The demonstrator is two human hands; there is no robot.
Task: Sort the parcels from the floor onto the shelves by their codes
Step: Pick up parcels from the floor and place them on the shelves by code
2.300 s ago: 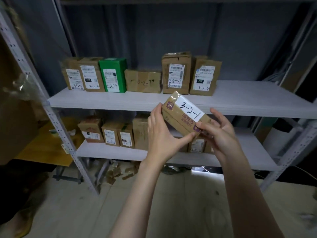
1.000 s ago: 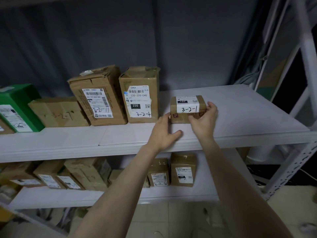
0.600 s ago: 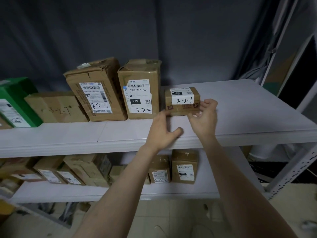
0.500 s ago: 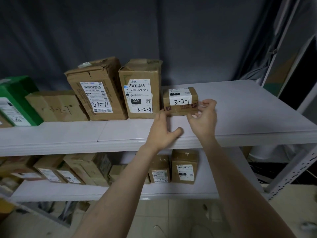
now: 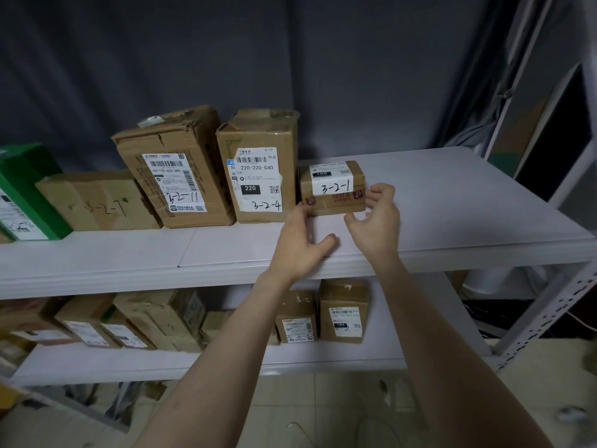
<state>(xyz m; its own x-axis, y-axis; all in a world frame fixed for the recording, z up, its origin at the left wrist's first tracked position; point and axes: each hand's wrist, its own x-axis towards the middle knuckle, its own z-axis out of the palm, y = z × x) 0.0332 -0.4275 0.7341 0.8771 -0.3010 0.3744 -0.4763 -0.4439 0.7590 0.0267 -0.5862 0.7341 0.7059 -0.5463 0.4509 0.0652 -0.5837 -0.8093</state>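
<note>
On my feed the upper shelf (image 5: 452, 205) carries five parcels in a row. From the left: a green box (image 5: 22, 189) cut off by the frame edge, a low brown box marked 3-2-7 (image 5: 97, 202), a tall dented carton marked 3-2-11 (image 5: 174, 169) leaning a little to the left, an upright carton marked 3-2-4 (image 5: 258, 169), and the small parcel marked 3-2-1 (image 5: 332, 189). That small parcel sits flat on the shelf just beside the 3-2-4 carton, with its white label facing me.

Two bare hands reach up to it from below, forearms extended. My left hand (image 5: 298, 244) is spread, fingers nearly straight, with the fingertips at the parcel's lower left corner and the thumb stuck out to the right over the shelf board. My right hand (image 5: 378, 221) is just beside the parcel's right end, fingers loosely curled, thumb low in front of the bottom edge, gripping nothing. The hands are apart, one at each end of the parcel.

On the lower shelf (image 5: 323, 357) I make out roughly five blurred boxes to the left, though I can't count them for sure, then two upright cartons (image 5: 295, 316) (image 5: 344, 310) side by side.
</note>
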